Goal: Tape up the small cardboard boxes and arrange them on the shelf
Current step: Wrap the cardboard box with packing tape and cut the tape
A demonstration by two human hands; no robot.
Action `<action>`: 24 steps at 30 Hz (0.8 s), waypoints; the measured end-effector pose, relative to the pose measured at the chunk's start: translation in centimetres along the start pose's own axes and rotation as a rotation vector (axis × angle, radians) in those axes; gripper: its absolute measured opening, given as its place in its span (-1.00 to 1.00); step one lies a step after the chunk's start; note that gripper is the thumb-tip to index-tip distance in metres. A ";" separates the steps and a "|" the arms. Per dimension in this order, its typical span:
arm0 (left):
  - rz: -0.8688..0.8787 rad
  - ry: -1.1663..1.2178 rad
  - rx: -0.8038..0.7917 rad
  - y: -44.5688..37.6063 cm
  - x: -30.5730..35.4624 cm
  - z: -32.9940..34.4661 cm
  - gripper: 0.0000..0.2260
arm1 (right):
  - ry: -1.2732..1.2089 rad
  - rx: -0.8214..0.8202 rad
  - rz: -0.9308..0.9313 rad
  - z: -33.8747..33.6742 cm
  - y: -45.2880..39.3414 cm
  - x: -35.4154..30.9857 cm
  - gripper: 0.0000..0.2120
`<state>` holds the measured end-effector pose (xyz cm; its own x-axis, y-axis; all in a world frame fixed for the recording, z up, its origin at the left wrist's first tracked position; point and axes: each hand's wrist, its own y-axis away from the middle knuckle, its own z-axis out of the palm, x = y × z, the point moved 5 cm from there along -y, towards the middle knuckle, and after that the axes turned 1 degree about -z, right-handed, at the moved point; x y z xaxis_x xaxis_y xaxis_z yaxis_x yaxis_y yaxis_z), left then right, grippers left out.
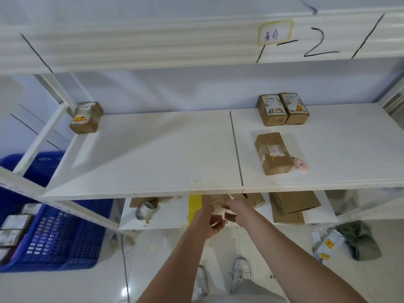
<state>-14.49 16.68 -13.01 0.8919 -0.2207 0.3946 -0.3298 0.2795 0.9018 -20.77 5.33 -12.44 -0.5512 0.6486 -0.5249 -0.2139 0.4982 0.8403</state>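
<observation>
A: Progress?

B: Four small boxes sit on the middle shelf [153, 149]. A pair [283, 109] stands touching side by side at upper right of the frame, one box [86, 118] at the far left corner, and a fourth box [273, 153] lies alone, right of centre, nearer the front edge. I judge the pair placed; the fourth looks not yet arranged — it lies askew, its label torn.

A: Condition of that box?

B: Brown cardboard, flaps closed, glossy tape visible on its near end. A pink object [301, 164] lies just beside it.

A: Hands?

B: Both low at centre, below the shelf edge. The left hand [211, 221] has its fingers curled, the right hand [237, 209] reaches in beside it; together they appear to work a clear strip of tape, though the strip is too faint to confirm.

A: Remaining?

B: Flattened cardboard [293, 206] and a tape roll [145, 211] on the lower shelf — more taping ahead, in my judgement.
</observation>
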 end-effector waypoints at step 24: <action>0.139 -0.035 -0.166 3.9 8.7 1.5 -0.90 | -0.115 -0.098 -0.129 -0.2 6.7 -8.6 -0.85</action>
<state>-8.51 14.49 -5.78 0.8289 -0.2010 0.5221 -0.3910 0.4594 0.7976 -17.65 3.03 -2.27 -0.4199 0.6474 -0.6361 -0.3571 0.5265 0.7715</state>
